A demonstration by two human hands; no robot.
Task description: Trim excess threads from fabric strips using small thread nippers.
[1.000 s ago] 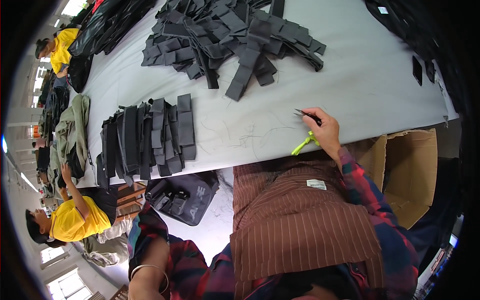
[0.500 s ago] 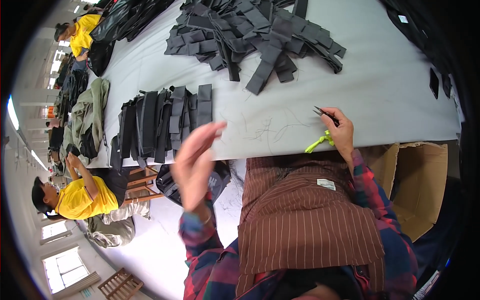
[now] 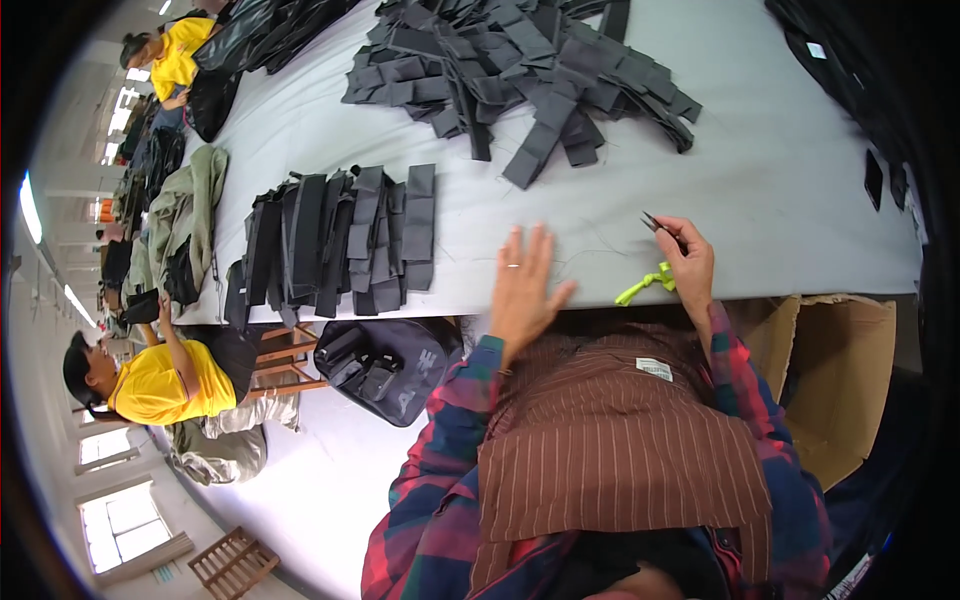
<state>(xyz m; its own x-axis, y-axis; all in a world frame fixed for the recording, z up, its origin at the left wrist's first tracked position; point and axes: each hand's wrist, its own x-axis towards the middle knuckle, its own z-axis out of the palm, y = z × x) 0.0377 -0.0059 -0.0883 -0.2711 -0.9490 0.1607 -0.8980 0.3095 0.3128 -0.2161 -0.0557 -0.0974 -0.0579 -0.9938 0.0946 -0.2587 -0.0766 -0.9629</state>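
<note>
- Two bare hands rest at the near edge of the grey table [image 3: 780,200], the landmark for everything below.
- Left hand [image 3: 525,290]: flat on the table's near edge, fingers spread and open, holding nothing; a ring shows on one finger.
- Right hand [image 3: 688,262]: closed around small thread snips [image 3: 655,222], whose dark tips point up and away from the table edge; a bright yellow-green cord [image 3: 645,284] hangs from the hand just at the edge.
- Row of black strap pieces [image 3: 340,245]: laid side by side on the table to the left of the left hand, near the same edge, apart from it.
- Loose heap of black strap pieces [image 3: 530,70]: farther up the table, well apart from both hands.
- Cardboard box [image 3: 850,380]: open, below the table's near edge at the right, beside the person's right sleeve.
- Black bag [image 3: 385,365]: under the table's near edge at the left, below the row of straps.
- Brown striped apron [image 3: 620,440]: worn over a plaid shirt, pressed against the table's near edge.
- Person in a yellow shirt [image 3: 160,380]: seated off the table's left end; another sits farther along that side.
</note>
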